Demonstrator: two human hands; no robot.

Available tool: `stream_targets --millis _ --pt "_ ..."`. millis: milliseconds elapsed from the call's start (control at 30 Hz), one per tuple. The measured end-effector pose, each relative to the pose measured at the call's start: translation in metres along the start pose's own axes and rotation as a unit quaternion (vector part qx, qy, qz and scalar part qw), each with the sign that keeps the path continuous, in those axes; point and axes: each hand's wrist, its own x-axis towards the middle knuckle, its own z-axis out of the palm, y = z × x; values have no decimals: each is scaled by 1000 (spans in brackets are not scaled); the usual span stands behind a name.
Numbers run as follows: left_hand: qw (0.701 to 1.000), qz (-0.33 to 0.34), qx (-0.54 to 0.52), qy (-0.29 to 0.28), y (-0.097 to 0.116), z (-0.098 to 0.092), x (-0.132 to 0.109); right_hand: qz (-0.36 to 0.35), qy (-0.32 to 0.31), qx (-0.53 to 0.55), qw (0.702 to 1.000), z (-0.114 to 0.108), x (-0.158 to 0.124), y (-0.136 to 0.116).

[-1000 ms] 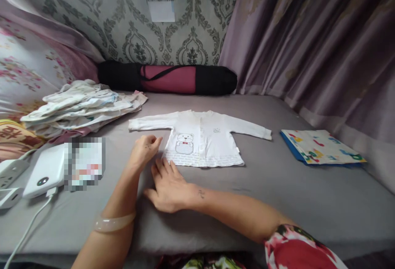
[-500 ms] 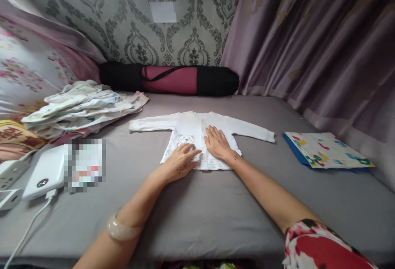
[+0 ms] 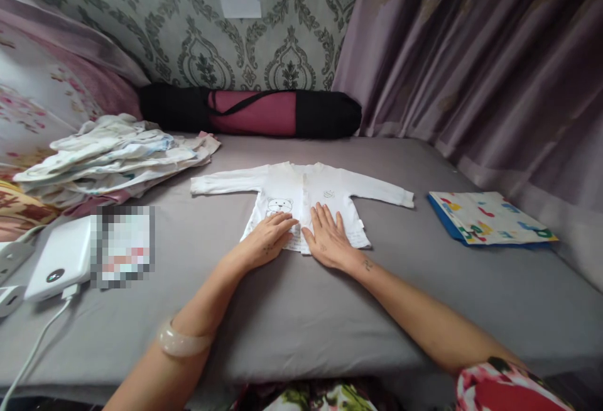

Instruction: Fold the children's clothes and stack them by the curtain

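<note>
A small white long-sleeved baby shirt lies spread flat on the grey sheet, its sleeves stretched out to both sides. A bear face is printed on its left half, and a small print shows on the right of the chest. My left hand rests on the lower left of the shirt, fingers extended over the area below the bear. Flat on the lower right front lies my right hand, its fingers spread and pointing away from me. Neither hand grips the cloth.
At left are a pile of baby clothes, a white power bank with a cable, and a blurred-out item. A folded patterned cloth or bag lies at right. A long black-and-maroon bag lies along the wall.
My right hand has slid down the shirt toward the hem, uncovering the small chest print. My left hand stays near the lower left hem. The camera view has shifted slightly.
</note>
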Motion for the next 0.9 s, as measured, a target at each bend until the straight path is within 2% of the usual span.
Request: stream_targets --millis 200,333,433,467,500,567,600,700,800,900 --pt "1000 -12 -1 5 1 1 -1 -61 -14 20 998 2 -56 -24" --pt "1000 -29 6 9 4 3 -1 -142 -30 56 988 -15 -87 -31" --pt "999 -47 22 9 9 6 0 -161 -42 111 980 -36 -70 -19" --pt "998 -54 30 6 11 8 0 -133 -31 124 983 -41 -57 -10" --pt "998 -58 37 2 13 10 0 -96 9 123 988 -44 -41 -1" --pt "997 -58 48 -7 16 15 1 -56 90 79 991 -43 -7 20" --pt "997 -56 54 -14 17 18 1 -47 103 51 992 -39 9 30" --pt "994 -60 73 -46 19 24 2 -47 78 -2 996 -26 39 54" --pt "991 -73 85 -68 20 26 2 -58 43 -13 997 -17 41 65" --pt "990 -79 88 -72 20 24 2 -84 32 -15 996 -16 22 69"
